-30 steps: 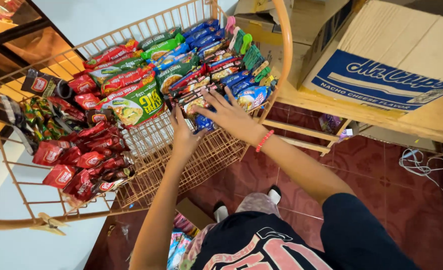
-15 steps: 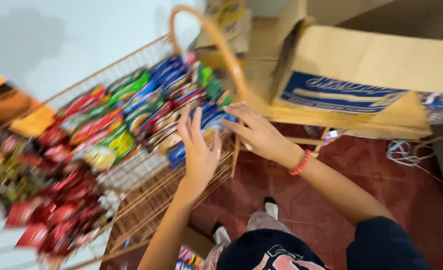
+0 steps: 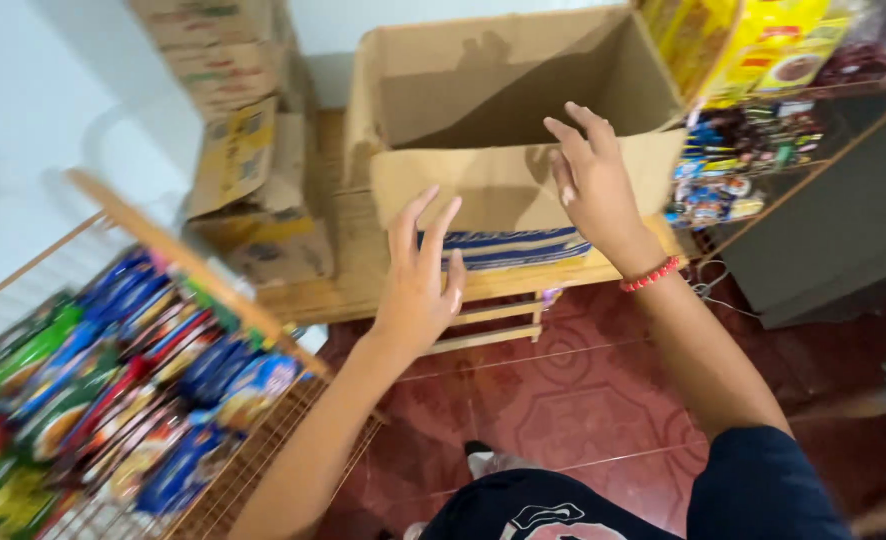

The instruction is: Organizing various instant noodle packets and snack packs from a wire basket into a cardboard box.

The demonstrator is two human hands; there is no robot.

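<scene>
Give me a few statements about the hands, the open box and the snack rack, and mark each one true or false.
1. The cardboard box stands open at the top. True.
2. The right hand grips a snack packet. False: it is empty, fingers spread at the box's front wall.
3. A red bracelet sits on the right wrist. True.
4. The left hand rests inside the wire rack. False: it is raised in front of the box, apart from the rack.
5. The rack holds rows of colourful snack packets. True.
6. The box stands on the red tiled floor. False: it sits on a wooden bench above the floor.
</scene>
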